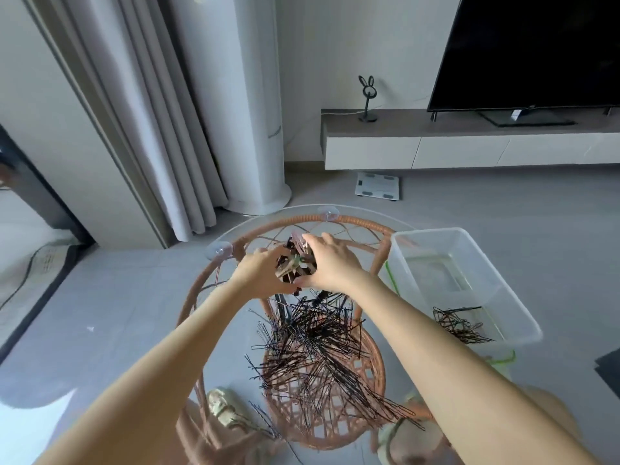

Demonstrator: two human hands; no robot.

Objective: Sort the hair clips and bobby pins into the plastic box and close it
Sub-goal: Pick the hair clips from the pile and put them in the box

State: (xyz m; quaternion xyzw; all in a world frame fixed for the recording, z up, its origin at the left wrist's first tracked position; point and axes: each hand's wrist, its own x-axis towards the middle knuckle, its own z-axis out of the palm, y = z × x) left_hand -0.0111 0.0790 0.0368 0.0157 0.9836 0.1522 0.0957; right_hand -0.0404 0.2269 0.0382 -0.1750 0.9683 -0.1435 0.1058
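Observation:
A heap of brown and dark hair clips [295, 263] sits at the far side of a round glass table top [235, 229]. My left hand [263, 275] and my right hand [330, 265] cup this heap from both sides, fingers curled round it. Nearer to me lies a wide scatter of black bobby pins [312, 350] on the glass. A clear plastic box [496, 290] stands open on the right of the table, with a small bunch of bobby pins [459, 325] in its near end. Its lid is not in sight.
The glass top rests on a brown rattan frame [208, 283] with a woven lower shelf [335, 414]. Beyond are a white column unit [258, 95], curtains [161, 112], a low TV cabinet [469, 142] with a television, and a floor scale [377, 185].

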